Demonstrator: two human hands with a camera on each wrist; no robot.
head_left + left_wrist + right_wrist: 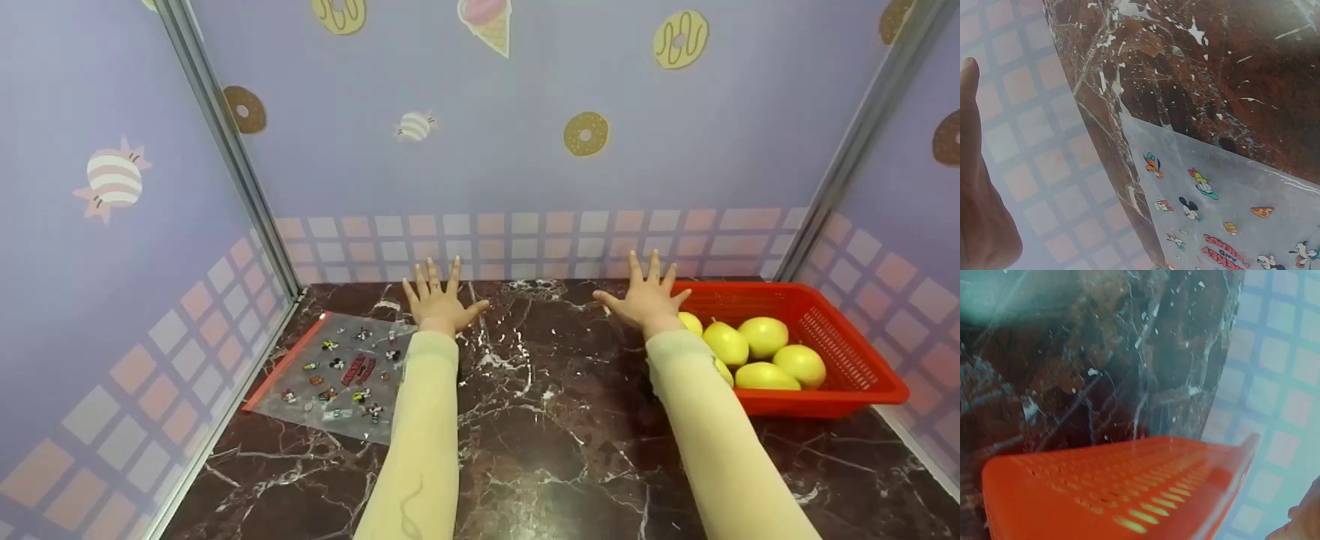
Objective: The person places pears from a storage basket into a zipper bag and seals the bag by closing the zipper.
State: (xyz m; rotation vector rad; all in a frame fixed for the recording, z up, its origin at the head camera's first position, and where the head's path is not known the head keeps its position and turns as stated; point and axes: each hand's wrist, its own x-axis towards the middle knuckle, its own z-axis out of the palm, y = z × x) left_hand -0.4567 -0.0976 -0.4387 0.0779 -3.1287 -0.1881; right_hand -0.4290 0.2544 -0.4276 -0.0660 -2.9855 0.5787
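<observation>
My left hand (439,306) is held out with its fingers spread, near the back of the table and holding nothing. Just left of that forearm lies a flat clear zip bag (352,375) with a red zip edge and cartoon prints, partly covered by the sleeve. In the left wrist view, the bag (1230,202) shows its "Mickey and Friends" lettering. My right hand (648,301) also has spread fingers and an empty palm. It overlaps the left rim of a red plastic basket (855,337) in the head view. Several yellow-green fruits like pears or apples (763,336) sit inside the basket.
The dark marbled table (540,450) ends at a lilac back wall (495,165) with printed sweets and tiles. Side panels with metal corner posts (240,165) close in the left and right. The basket's slotted side (1100,484) fills the lower right wrist view.
</observation>
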